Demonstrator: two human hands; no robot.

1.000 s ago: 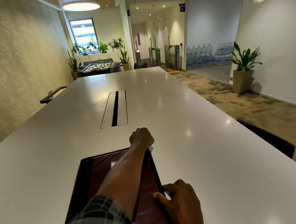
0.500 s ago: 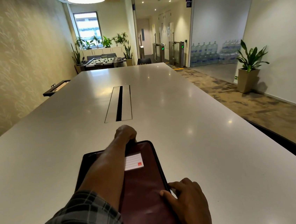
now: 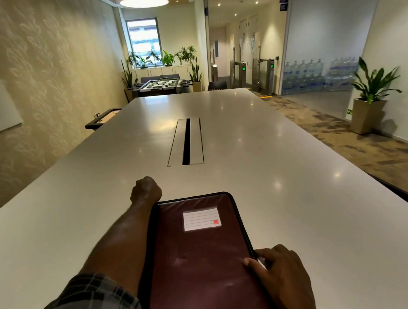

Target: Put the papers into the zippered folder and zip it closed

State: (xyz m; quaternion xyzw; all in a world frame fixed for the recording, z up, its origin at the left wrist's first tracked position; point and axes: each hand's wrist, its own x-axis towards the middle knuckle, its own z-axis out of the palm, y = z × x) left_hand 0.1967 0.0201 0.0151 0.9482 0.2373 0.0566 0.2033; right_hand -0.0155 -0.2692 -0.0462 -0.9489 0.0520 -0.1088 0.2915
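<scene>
Lying flat, cover shut, on near end of long white table (image 3: 300,169): maroon zippered folder (image 3: 199,260), white label (image 3: 201,219) up top. Cable slot (image 3: 185,141) at table centre; foosball table (image 3: 160,84) + plants beyond, potted plant (image 3: 370,101) & water bottles (image 3: 315,74) off to R. Left hand (image 3: 146,192) clenched at folder's far L corner, prob. on zipper pull, can't tell for sure. Right hand (image 3: 280,272) loose, fingertips (image 3: 249,261) pressing near R edge.

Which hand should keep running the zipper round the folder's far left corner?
Left. The left hand is closed at the folder's far left corner, probably on the zipper pull, though that is hidden. The right hand rests flat on the near right edge, steadying it.
</scene>
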